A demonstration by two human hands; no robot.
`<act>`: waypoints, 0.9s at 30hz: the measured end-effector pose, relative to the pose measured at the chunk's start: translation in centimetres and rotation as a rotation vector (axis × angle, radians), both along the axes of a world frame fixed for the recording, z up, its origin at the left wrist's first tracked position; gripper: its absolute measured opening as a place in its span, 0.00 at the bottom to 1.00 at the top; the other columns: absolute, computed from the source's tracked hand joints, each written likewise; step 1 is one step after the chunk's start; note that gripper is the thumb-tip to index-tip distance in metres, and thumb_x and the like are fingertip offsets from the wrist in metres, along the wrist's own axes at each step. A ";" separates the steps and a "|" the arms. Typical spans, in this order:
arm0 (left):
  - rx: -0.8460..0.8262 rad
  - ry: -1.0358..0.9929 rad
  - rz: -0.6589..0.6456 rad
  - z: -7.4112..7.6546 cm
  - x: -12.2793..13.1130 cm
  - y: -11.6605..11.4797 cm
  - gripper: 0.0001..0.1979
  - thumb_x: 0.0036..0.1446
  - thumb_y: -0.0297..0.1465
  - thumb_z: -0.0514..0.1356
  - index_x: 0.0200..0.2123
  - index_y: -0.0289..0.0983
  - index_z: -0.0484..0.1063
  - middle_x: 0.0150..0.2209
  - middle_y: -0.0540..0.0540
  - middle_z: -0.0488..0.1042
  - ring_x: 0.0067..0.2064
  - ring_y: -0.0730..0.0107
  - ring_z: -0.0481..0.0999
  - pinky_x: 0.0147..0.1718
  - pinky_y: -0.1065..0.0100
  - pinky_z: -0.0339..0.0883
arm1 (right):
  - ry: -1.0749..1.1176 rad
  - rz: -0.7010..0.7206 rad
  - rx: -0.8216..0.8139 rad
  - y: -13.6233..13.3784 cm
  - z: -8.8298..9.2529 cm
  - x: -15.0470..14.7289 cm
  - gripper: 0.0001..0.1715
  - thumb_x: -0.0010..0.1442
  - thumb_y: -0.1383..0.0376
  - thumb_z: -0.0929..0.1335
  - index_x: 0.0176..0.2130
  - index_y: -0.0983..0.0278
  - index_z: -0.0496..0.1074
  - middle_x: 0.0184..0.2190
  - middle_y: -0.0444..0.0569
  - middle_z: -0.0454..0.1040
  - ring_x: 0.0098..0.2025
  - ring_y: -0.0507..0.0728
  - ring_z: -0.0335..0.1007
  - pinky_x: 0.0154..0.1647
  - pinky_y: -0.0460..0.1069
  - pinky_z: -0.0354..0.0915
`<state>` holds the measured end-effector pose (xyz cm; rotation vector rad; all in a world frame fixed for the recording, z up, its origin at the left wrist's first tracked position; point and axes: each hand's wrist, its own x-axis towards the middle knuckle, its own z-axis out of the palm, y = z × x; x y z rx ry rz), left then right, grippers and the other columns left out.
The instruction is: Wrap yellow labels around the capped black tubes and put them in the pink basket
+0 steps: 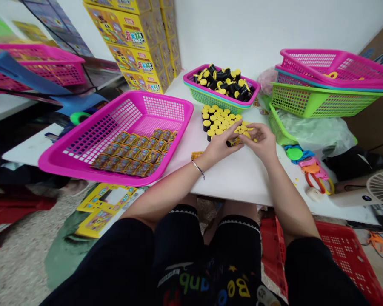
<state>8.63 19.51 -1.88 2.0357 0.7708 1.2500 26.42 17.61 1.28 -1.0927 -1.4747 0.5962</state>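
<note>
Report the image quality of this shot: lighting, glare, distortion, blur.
Head view: bright, even lighting, with a soft shadow under the pink basket; wide-angle distortion makes the stacked boxes lean and bows the table edge; the left hand and right hand look slightly soft; no strong glare.

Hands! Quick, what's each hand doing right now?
Left hand: curled beside the yellow-capped black tubes; can't tell if it's holding one.
Right hand: fingers bent over them; can't tell either.
</note>
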 end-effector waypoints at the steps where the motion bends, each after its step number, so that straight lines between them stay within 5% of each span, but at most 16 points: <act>1: 0.016 0.025 0.023 0.1 -0.1 -0.1 0.39 0.60 0.33 0.64 0.71 0.40 0.54 0.47 0.46 0.82 0.45 0.72 0.80 0.51 0.69 0.70 | -0.006 -0.027 0.010 0.0 -0.2 -0.2 0.26 0.44 0.52 0.81 0.41 0.58 0.77 0.25 0.38 0.71 0.28 0.50 0.67 0.37 0.49 0.71; 6: 0.052 0.136 0.069 1.0 -0.8 -0.3 0.37 0.60 0.31 0.63 0.71 0.42 0.56 0.50 0.46 0.80 0.46 0.71 0.80 0.47 0.73 0.70 | 0.017 0.125 -0.149 -0.2 0.2 0.1 0.30 0.40 0.54 0.82 0.41 0.60 0.78 0.33 0.44 0.78 0.32 0.52 0.74 0.39 0.50 0.74; 12: 0.237 0.258 -0.057 0.5 -1.1 0.4 0.36 0.61 0.30 0.60 0.71 0.39 0.55 0.41 0.48 0.79 0.39 0.74 0.77 0.42 0.74 0.68 | -0.069 0.308 -0.250 -0.6 1.5 1.9 0.27 0.39 0.57 0.82 0.39 0.61 0.78 0.26 0.39 0.75 0.28 0.50 0.71 0.33 0.48 0.71; 19: 0.242 0.313 -0.140 0.1 -1.5 0.8 0.42 0.60 0.28 0.61 0.74 0.44 0.48 0.39 0.50 0.77 0.39 0.73 0.75 0.40 0.75 0.66 | -0.279 0.307 -0.074 -0.1 1.1 2.6 0.26 0.43 0.47 0.81 0.39 0.58 0.83 0.37 0.49 0.81 0.34 0.55 0.73 0.41 0.54 0.74; 22: 0.164 0.271 -0.073 0.6 -1.4 0.4 0.43 0.60 0.28 0.61 0.74 0.42 0.46 0.33 0.53 0.74 0.31 0.76 0.72 0.35 0.76 0.64 | -0.360 0.233 0.060 0.4 0.7 2.2 0.24 0.51 0.44 0.77 0.39 0.57 0.83 0.42 0.52 0.81 0.42 0.60 0.76 0.49 0.59 0.74; 27: -0.060 0.012 0.082 1.4 -0.8 -0.1 0.45 0.60 0.35 0.64 0.74 0.37 0.45 0.28 0.55 0.73 0.26 0.78 0.68 0.32 0.74 0.65 | -0.513 0.126 0.221 0.3 0.3 1.2 0.26 0.64 0.48 0.68 0.57 0.55 0.75 0.55 0.55 0.74 0.57 0.63 0.72 0.57 0.60 0.72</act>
